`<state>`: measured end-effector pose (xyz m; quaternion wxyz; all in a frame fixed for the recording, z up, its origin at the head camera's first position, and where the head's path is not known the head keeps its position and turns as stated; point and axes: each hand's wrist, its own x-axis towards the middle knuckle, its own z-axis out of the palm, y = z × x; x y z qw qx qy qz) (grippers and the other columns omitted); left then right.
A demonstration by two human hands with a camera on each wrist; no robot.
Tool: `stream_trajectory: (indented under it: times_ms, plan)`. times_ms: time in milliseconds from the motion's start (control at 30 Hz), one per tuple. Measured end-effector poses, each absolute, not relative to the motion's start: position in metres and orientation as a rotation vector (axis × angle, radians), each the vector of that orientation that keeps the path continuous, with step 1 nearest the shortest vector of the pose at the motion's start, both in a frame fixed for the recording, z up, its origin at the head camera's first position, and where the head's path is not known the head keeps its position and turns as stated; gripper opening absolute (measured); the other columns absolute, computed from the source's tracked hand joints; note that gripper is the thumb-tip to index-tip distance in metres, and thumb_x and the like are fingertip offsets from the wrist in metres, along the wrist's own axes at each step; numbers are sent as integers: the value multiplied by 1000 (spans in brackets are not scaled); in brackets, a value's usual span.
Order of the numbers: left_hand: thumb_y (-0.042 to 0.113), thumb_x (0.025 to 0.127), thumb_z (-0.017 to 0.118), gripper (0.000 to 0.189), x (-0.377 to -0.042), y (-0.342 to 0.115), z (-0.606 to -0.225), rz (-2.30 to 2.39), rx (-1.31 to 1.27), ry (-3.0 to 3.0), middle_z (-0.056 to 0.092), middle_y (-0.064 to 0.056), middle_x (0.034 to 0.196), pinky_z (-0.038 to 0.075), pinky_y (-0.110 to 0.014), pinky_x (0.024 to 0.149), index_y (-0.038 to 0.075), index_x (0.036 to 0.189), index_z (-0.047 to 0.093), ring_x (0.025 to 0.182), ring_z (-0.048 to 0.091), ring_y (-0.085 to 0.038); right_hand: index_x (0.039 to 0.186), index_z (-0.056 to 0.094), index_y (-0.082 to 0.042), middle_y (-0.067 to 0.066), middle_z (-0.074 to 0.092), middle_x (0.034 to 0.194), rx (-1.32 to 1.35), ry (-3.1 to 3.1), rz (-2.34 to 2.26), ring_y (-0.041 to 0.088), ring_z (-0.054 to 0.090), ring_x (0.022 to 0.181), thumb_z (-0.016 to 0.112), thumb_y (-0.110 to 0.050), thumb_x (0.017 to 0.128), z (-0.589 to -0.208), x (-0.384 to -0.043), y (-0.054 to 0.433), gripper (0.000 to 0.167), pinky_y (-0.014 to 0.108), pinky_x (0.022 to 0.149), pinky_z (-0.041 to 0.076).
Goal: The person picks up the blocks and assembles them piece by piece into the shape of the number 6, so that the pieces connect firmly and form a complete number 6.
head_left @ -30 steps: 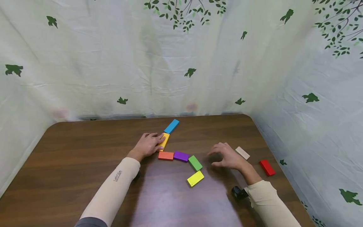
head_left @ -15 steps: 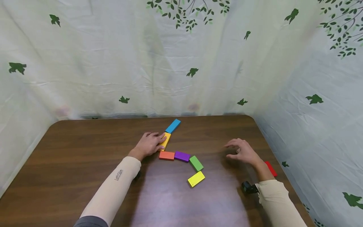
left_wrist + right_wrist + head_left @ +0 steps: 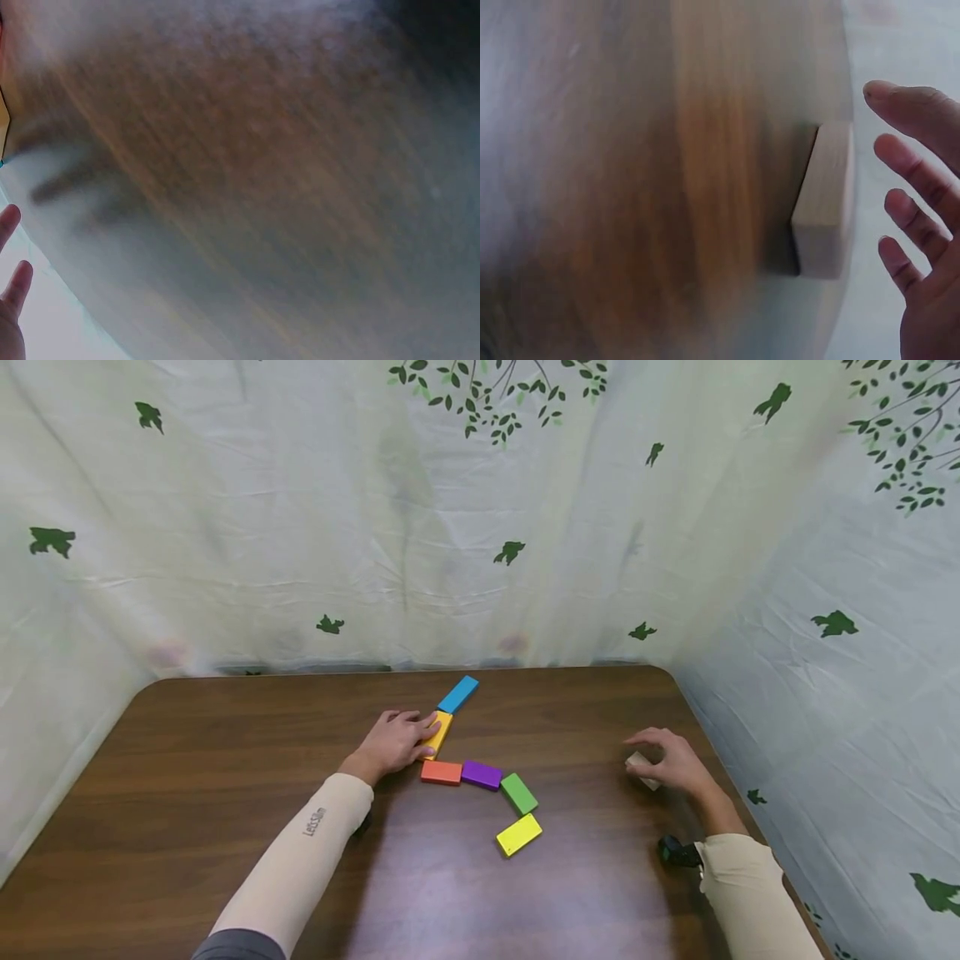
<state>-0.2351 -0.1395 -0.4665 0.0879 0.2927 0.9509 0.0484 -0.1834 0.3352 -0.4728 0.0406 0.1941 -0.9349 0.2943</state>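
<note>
A pale left sleeve (image 3: 300, 852) with dark lettering reaches in over the brown table (image 3: 217, 793), and the left hand (image 3: 390, 742) lies at the amber block (image 3: 444, 732). Its index finger and thumb touch that block, set well apart along its length; whether they pinch it or merely rest there, one cannot tell. The orange block (image 3: 441, 773) lies just below the amber one, while the blue block (image 3: 458, 694) slants away from the amber one's far end. Next along are the purple block (image 3: 482, 775), end to end with the orange, then the green block (image 3: 519, 794), angled, and the yellow block (image 3: 519, 835) just below it. Well apart, on the right, the pale block (image 3: 823, 191) lies on the table. The right hand (image 3: 671, 764) arches over it, fingers spread and loose; the right wrist view shows a gap between fingertips and block.
</note>
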Motion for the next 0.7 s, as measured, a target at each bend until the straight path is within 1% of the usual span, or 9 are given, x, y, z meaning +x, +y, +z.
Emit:
stream_trajectory:
  times_ms: [133,267,333,367,467,567,700]
  plan:
    - [40,97,55,57,-236,-139,-467,138,870,2831,37,-5,152,24,-58,109,15,146,42,136,37,-35,117,65,1,19,65,110,453,-2909,946,39,57,103,83,-14,75,-476,-181,339,49,55,86,45]
    - [39,97,55,57,-236,-139,-466,139,880,2831,38,-6,152,24,-58,109,14,146,42,135,37,-36,123,61,3,23,64,113,347,-2953,973,43,51,110,82,-17,76,-477,-180,341,55,60,95,30]
    - [39,97,55,57,-235,-140,-466,138,884,2834,38,-6,152,24,-58,108,14,146,42,135,37,-36,122,60,3,23,64,113,324,-2968,965,44,49,112,81,-18,77,-479,-180,342,54,63,96,24]
    - [39,97,55,56,-235,-140,-466,138,884,2836,38,-6,152,24,-58,108,14,146,42,135,37,-36,122,61,3,23,64,113,317,-2973,960,44,49,113,81,-18,77,-480,-180,343,53,63,96,23]
    - [38,96,56,56,-234,-141,-465,143,878,2842,39,-6,151,24,-58,108,13,145,43,135,38,-36,120,62,3,22,64,112,315,-2990,947,43,52,110,81,-19,78,-482,-180,344,51,61,95,30]
    - [38,96,56,56,-233,-141,-465,145,877,2846,39,-6,151,24,-58,108,13,145,44,135,38,-37,117,63,4,20,65,108,313,-3005,922,42,55,107,80,-20,78,-483,-181,346,48,60,91,34]
    - [38,96,56,56,-233,-140,-464,141,890,2844,39,-7,151,25,-58,108,13,145,44,134,38,-38,111,66,3,14,68,98,304,-3012,870,37,58,100,79,-22,77,-483,-183,349,44,59,89,31]
